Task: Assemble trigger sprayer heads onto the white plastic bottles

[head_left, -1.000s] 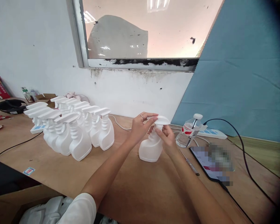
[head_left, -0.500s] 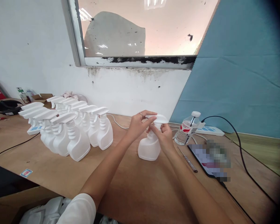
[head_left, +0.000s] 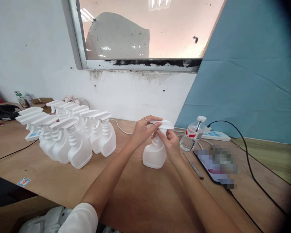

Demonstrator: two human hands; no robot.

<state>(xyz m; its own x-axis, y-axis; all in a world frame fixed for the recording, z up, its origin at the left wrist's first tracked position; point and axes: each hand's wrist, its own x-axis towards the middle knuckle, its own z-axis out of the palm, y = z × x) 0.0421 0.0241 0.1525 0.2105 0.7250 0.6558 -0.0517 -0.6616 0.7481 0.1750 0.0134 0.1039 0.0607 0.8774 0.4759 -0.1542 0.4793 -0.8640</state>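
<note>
A white spray bottle (head_left: 154,156) stands upright on the wooden table in front of me. My left hand (head_left: 145,130) is closed on its trigger head, with the thumb and fingers pinching the nozzle end. Around the back of the head and the neck, my right hand (head_left: 170,141) is also closed, its thumb against the collar. Some of the fingertips are hidden behind the bottle. To the left, several matching spray bottles (head_left: 80,150) stand in rows, all with their trigger heads on.
Right of my hands are a water bottle (head_left: 192,134), a slim pen-like tool (head_left: 194,166), a phone (head_left: 208,168) with a cable, and a white power strip (head_left: 217,135). A cardboard box (head_left: 16,212) holding white plastic pieces sits below the table's front edge, at left.
The view has shifted slightly. Both hands keep their hold on the spray bottle's head, and the bottle stays standing in the same place.
</note>
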